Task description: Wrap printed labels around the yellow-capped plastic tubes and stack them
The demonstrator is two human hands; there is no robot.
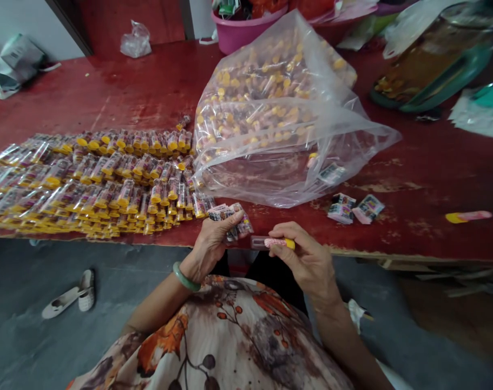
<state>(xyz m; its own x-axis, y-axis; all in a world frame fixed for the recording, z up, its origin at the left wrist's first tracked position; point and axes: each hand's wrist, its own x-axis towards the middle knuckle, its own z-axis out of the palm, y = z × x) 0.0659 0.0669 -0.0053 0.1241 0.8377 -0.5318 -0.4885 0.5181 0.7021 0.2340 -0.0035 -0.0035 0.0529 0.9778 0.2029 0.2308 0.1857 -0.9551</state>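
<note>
The right hand (307,260) has its grip closed, thumb and fingertips pinching a small clear plastic tube with pink filling and a yellow cap (273,242). The tube is held level at the near edge of the red tabletop (128,92), at 6 o'clock. At the tube's 9 o'clock, the left hand (211,244) clamps a fanned stack of small printed wrappers (232,216). With the tube this close to the edge, a slack pinch would probably drop it past the lap to the grey floor (19,281). The fanned wrappers look liable to slide apart. A big clear plastic bag of tubes (278,108) slumps at 12 o'clock.
</note>
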